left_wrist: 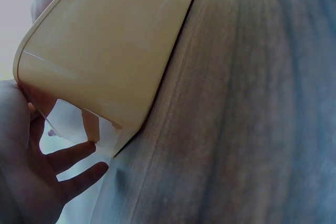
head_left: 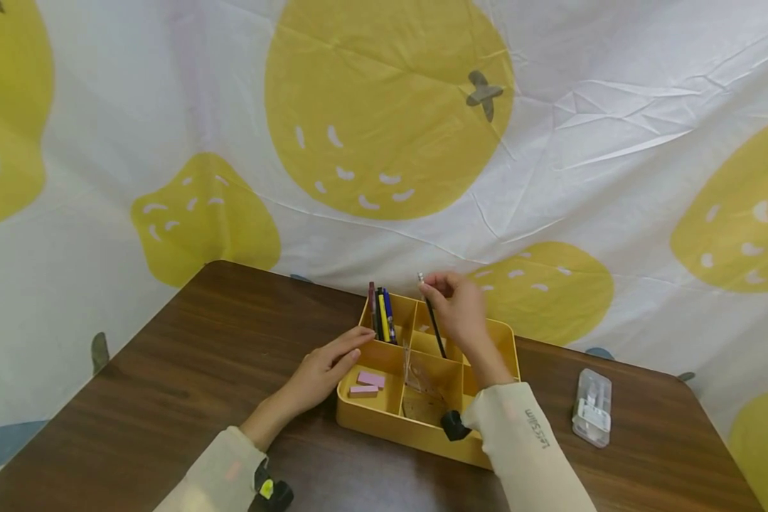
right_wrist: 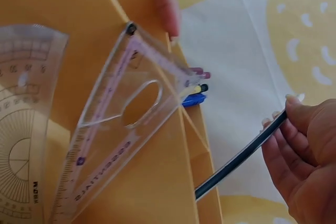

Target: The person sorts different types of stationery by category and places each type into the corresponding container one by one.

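Observation:
A yellow desk organizer (head_left: 416, 435) with several compartments stands on the table. My right hand (head_left: 462, 313) pinches a dark pencil (head_left: 436, 328) near its pale top end, and its lower end slants into a back middle compartment. My left hand (head_left: 316, 371) grips the organizer's left side, fingers along the cut-out wall (left_wrist: 92, 124) in the left wrist view. Several pens (head_left: 384, 313) stand in the back left compartment. Two pink erasers (head_left: 371, 380) lie in the front left one. A clear set square (right_wrist: 113, 145) leans beside a clear protractor (right_wrist: 23, 129) in the front middle compartment.
A clear plastic case (head_left: 592, 408) with small pale items inside lies on the brown wooden table (head_left: 243, 341), right of the organizer. A white cloth (head_left: 384, 245) with yellow fruit prints hangs behind the table's back edge.

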A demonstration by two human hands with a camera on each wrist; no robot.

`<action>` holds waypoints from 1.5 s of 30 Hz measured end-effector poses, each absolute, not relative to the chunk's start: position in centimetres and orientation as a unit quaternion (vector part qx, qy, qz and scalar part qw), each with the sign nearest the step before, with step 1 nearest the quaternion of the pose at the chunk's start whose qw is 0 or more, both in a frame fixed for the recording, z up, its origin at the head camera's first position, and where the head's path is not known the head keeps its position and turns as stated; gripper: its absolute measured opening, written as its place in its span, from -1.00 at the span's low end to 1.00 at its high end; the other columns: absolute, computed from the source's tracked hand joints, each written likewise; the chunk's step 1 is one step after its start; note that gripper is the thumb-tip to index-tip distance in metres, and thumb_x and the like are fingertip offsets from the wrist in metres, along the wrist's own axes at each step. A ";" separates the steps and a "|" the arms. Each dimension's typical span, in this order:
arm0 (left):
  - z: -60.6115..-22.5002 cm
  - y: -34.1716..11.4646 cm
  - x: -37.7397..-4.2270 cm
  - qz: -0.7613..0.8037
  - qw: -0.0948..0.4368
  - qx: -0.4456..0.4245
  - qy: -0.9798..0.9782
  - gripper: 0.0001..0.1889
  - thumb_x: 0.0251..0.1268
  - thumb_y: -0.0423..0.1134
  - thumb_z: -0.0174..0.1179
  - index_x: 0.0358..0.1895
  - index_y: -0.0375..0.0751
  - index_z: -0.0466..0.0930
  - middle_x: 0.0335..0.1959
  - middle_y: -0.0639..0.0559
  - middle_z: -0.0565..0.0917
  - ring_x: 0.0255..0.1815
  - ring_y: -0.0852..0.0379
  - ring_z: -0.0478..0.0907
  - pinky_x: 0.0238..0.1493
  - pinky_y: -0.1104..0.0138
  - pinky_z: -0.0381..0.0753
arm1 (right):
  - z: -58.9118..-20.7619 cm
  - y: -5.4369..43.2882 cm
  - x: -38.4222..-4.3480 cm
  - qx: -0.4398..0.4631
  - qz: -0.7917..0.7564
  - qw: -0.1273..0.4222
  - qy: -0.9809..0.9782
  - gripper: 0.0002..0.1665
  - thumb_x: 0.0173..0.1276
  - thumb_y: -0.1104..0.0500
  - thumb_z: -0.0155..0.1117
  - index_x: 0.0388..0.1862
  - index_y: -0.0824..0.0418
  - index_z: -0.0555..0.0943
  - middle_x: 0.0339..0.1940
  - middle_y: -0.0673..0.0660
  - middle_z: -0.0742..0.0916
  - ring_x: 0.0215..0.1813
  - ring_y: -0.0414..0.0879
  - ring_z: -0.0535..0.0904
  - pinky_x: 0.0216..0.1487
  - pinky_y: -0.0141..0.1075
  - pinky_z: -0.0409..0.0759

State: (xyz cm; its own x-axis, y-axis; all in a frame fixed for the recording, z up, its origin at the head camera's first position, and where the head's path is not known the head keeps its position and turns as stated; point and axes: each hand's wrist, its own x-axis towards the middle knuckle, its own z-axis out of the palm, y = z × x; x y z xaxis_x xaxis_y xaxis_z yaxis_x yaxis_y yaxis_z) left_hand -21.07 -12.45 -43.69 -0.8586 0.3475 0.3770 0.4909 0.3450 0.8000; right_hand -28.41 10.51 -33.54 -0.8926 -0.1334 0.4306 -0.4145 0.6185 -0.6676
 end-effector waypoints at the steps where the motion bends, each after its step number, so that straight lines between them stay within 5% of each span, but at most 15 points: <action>1: -43.7 -12.5 -21.1 -0.512 0.070 -0.256 -0.817 -0.61 0.52 -0.22 -0.06 0.33 -0.09 0.43 0.39 0.08 0.33 0.41 0.09 0.18 0.35 0.05 0.19 | -33.7 10.5 -28.5 0.157 0.407 0.172 -0.883 -0.85 0.30 0.18 0.34 -0.30 0.28 0.67 -0.40 0.14 0.73 -0.35 -0.04 0.61 -0.29 -0.23 0.53; 13: -43.8 -12.5 -21.1 -0.515 0.066 -0.260 -0.814 -0.61 0.53 -0.20 -0.08 0.34 -0.12 0.42 0.40 -0.05 0.33 0.42 0.07 0.17 0.36 0.04 0.17 | -35.3 11.0 -28.8 0.133 0.409 0.127 -0.894 -0.84 0.19 0.37 0.38 -0.24 0.38 0.63 -0.37 0.22 0.71 -0.29 0.05 0.64 -0.24 -0.22 0.58; 22: -43.6 -12.5 -21.1 -0.510 0.067 -0.259 -0.817 -0.62 0.53 -0.21 -0.07 0.33 -0.10 0.43 0.39 0.08 0.33 0.41 0.08 0.19 0.35 0.05 0.19 | -35.8 11.2 -28.8 0.102 0.406 0.074 -0.905 -0.78 0.11 0.46 0.39 -0.24 0.43 0.58 -0.33 0.26 0.70 -0.23 0.11 0.65 -0.20 -0.18 0.62; 45: -43.6 -12.5 -21.1 -0.511 0.076 -0.264 -0.815 -0.62 0.52 -0.25 -0.06 0.32 -0.13 0.43 0.38 0.04 0.35 0.41 0.06 0.19 0.34 0.04 0.20 | -35.9 11.4 -28.9 0.113 0.400 0.068 -0.907 -0.75 0.07 0.47 0.41 -0.25 0.41 0.59 -0.39 0.22 0.70 -0.30 0.04 0.63 -0.27 -0.25 0.59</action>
State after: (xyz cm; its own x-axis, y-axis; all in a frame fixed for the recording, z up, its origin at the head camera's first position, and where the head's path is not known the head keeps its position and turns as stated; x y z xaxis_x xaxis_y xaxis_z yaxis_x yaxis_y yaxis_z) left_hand -21.12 -12.50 -43.61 -0.8492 0.3525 0.3933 0.5077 0.3395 0.7919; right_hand -28.95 11.44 -35.93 -0.9652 -0.1505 0.2137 -0.2593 0.6548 -0.7099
